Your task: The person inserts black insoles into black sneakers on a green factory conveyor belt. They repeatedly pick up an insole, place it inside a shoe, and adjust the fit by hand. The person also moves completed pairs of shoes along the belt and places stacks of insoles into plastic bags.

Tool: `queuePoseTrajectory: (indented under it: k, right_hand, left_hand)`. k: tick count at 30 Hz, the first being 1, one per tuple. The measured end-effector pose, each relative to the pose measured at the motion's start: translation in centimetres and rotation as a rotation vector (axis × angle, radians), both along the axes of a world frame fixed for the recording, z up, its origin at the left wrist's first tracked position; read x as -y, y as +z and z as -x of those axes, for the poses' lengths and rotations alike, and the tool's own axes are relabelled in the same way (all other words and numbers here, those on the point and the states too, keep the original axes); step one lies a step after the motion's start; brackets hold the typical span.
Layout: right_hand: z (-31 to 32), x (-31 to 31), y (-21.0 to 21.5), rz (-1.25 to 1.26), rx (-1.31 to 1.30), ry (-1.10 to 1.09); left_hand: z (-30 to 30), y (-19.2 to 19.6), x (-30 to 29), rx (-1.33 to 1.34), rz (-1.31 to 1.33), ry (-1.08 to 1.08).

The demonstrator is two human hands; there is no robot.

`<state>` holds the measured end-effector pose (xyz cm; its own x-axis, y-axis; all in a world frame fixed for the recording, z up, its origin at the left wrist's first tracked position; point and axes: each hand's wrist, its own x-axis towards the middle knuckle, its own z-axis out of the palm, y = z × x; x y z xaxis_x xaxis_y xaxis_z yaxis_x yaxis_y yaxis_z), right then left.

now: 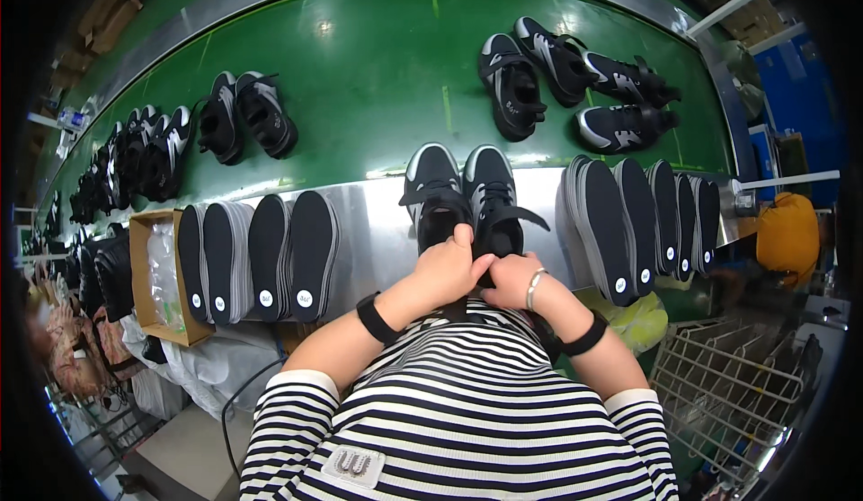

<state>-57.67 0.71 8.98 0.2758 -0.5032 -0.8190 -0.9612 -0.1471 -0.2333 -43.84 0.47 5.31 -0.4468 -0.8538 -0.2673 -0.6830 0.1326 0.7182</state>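
Pair of black-and-white strapped fabric sneakers (463,197): stood side by side on steel worktop (378,231), heels toward body, beside green conveyor belt (360,60). Left hand (447,270) and right hand (511,278): held together, closed on heel openings of sneakers. Handling judged light, soft upper, stiffer sole; best gripped at heel collar or sole edge. Stacks of black flat insoles (261,258) ranged either side.

At your left sits an open brown cardboard box (155,276) holding clear plastic bags (166,272), beside black insoles (261,254) bearing small round white labels (305,299).
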Motion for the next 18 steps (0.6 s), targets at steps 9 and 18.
queuePoseTrajectory:
  k: [9,18]
  right_hand:
    - [-0.2,-0.9,-1.7,0.193,0.153,0.009]
    - [3.7,-0.2,-1.6,0.925,0.694,-0.217]
  left_hand:
    - [1.5,0.1,1.8,0.116,0.012,0.123]
    - [-2.0,-0.6,10.6,0.235,0.334,0.317]
